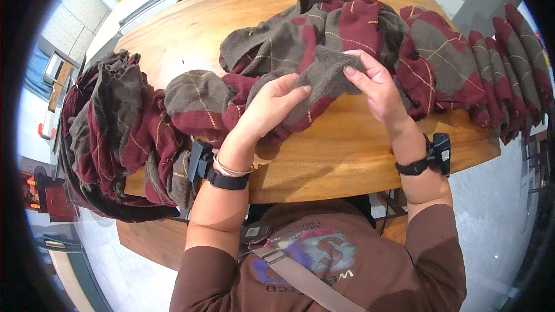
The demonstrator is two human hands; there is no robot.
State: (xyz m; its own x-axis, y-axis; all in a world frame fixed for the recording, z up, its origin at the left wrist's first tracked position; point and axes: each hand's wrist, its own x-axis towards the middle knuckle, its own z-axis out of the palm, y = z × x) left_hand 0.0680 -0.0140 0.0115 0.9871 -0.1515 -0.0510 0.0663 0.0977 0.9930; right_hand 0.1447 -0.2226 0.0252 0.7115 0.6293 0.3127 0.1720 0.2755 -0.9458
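One wooden counter (347, 156) carries three heaps of maroon-and-grey argyle socks (324, 52); the single socks are too bunched to count. Two hands, two wristbands (228, 182).

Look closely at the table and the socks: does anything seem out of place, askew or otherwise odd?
Little stands out. The heap of argyle socks at the left spills over the wooden table edge, while the row of socks at the right lies neatly overlapped. Both the left hand and the right hand grip one sock from the loose middle pile.
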